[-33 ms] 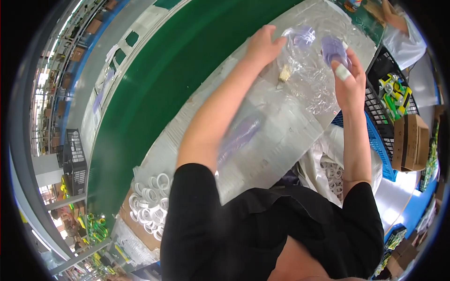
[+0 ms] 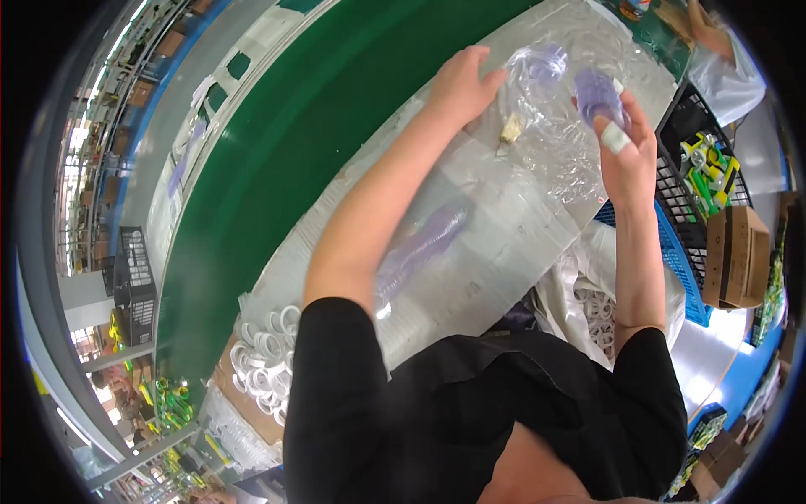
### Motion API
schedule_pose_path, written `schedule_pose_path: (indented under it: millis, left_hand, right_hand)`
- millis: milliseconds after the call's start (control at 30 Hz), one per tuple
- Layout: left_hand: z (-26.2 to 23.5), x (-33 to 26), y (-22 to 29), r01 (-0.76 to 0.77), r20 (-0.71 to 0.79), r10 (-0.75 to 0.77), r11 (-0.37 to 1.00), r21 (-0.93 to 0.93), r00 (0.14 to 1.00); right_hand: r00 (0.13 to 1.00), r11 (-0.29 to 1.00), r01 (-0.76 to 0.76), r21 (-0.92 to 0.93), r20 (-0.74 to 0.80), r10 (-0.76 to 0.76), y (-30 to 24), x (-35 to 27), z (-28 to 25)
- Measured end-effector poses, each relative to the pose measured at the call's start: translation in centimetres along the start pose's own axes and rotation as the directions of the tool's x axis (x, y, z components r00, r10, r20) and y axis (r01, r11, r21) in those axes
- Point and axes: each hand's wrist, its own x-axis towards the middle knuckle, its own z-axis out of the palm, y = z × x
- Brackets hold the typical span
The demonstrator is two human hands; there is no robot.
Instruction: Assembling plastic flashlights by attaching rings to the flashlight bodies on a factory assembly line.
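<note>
My right hand, with white wraps on its thumb and a finger, grips a short stack of clear purplish plastic pieces, round in outline. My left hand is raised over the far side of the cardboard-covered work surface, thumb apart from the fingers and nothing in it. Between the hands lies crumpled clear plastic film, with more purplish pieces at its far end. A long row of similar purplish pieces lies beside my left forearm.
White rings are heaped at the near left. A green belt curves along the left. On the right stand a black crate holding yellow-green parts, a blue basket and a cardboard box. Another person's arm shows at the far right.
My left hand and forearm have shifted a little to the left, baring more of the long purplish row. My right hand keeps its hold, almost in place.
</note>
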Motion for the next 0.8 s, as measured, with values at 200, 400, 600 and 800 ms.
schedule_pose_path:
  millis: [200,400,600,800]
  left_hand:
    - [-10.2,-15.5,6.1,0.102,0.361,-0.157,0.981,0.166,0.919]
    - [-8.3,-20.1,6.7,0.041,0.266,-0.083,0.986,0.159,0.960]
    - [-8.0,-20.9,6.5,0.068,0.128,-0.082,0.991,0.112,0.988]
    - [-8.1,-22.2,6.3,0.056,-0.071,-0.053,0.998,0.042,0.996]
  right_hand:
    - [0.902,0.963,-0.224,-0.147,0.343,0.262,0.8,-5.0,2.5]
    - [0.737,0.889,-0.357,-0.285,0.500,0.456,3.0,-5.3,4.4]
    - [0.703,0.818,-0.045,-0.573,0.563,0.433,3.3,-5.3,5.9]
    - [0.673,0.573,0.369,-0.732,0.635,0.379,3.2,-4.8,8.5]
